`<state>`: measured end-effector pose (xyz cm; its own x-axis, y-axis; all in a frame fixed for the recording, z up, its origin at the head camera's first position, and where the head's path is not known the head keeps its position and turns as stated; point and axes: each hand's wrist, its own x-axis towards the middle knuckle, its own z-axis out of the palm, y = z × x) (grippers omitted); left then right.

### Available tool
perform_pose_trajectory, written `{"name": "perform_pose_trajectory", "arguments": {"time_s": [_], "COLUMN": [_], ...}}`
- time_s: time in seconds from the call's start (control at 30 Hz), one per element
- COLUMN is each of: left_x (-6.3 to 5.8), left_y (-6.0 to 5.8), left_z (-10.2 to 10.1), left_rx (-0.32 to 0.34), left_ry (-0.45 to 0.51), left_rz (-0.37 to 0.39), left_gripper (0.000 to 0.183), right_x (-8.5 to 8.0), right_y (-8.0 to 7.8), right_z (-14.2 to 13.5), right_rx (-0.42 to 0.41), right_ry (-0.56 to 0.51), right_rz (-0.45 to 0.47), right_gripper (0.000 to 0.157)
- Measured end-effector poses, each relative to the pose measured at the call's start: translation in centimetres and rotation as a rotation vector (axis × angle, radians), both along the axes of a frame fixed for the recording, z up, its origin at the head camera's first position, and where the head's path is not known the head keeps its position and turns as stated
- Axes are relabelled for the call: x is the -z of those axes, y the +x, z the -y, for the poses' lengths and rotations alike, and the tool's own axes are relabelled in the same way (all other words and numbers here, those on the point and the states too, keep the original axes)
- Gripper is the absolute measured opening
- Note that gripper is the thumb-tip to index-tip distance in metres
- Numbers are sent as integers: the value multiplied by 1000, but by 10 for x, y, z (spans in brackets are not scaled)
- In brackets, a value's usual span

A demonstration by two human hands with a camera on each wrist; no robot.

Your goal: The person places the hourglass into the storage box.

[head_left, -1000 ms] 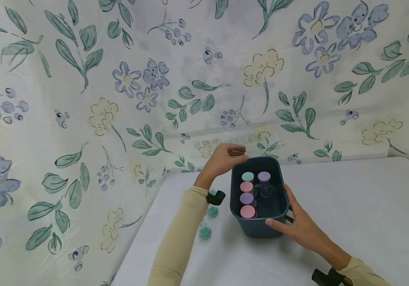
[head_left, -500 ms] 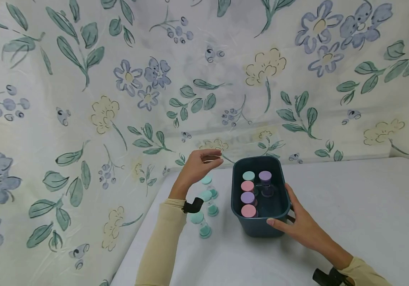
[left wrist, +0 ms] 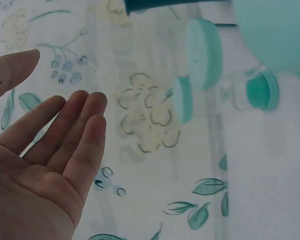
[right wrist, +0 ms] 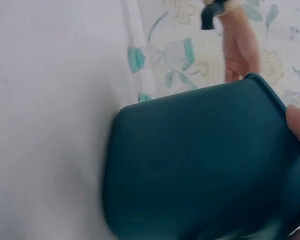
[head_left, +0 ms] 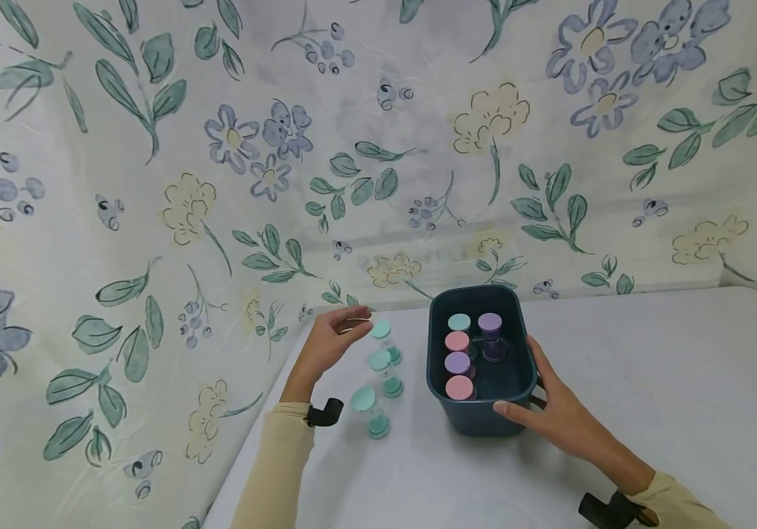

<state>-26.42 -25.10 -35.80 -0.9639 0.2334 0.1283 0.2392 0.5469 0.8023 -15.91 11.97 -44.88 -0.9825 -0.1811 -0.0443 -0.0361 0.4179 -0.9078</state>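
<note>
A dark teal plastic bin (head_left: 484,420) stands upright on the table. Inside it a teal-capped, a purple-capped and several other sand timers stand upright, the nearest with a pink cap (head_left: 459,388). My right hand (head_left: 564,422) holds the bin at its near right corner, thumb (right wrist: 299,122) at the rim, some fingers hidden beside the handle. To the bin's left, three teal sand timers stand in a row: near (head_left: 364,399), middle (head_left: 380,360) and far (head_left: 381,329). Beside the far one hovers my left hand (head_left: 325,344), palm empty and fingers loosely bent in the left wrist view.
A white cloth covers the table (head_left: 650,367), which extends right of the bin. Behind and to the left hangs a floral curtain (head_left: 352,184), close to the table's back edge. Each wrist wears a black camera (head_left: 325,413).
My left hand has moved away from above the bin, leftward and slightly down, uncovering the three teal sand timers. The right hand stays on the bin, which has not moved.
</note>
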Motion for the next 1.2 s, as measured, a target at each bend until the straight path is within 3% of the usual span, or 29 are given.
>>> {"name": "perform_pose_trajectory", "arguments": {"time_s": [0.27,0.53,0.83,1.2], "left_x": [35,59,75,83], "left_y": [5,7,13,13], "left_z": [15,16,17,15], "left_rx": [-48,-50,-67,-96], "left_ry": [42,19,11,24], "left_rz": [73,102,154,176], "left_gripper": [58,65,68,55], "right_x": [1,-1,-2,-3], "right_y": [-1,0,0,1], "right_z": [0,0,1,2], "right_rx": [10,18,11,16], "right_ry": [11,23,36,42], "right_rz": [4,-3,22,10], "right_gripper": [121,121,121,121]}}
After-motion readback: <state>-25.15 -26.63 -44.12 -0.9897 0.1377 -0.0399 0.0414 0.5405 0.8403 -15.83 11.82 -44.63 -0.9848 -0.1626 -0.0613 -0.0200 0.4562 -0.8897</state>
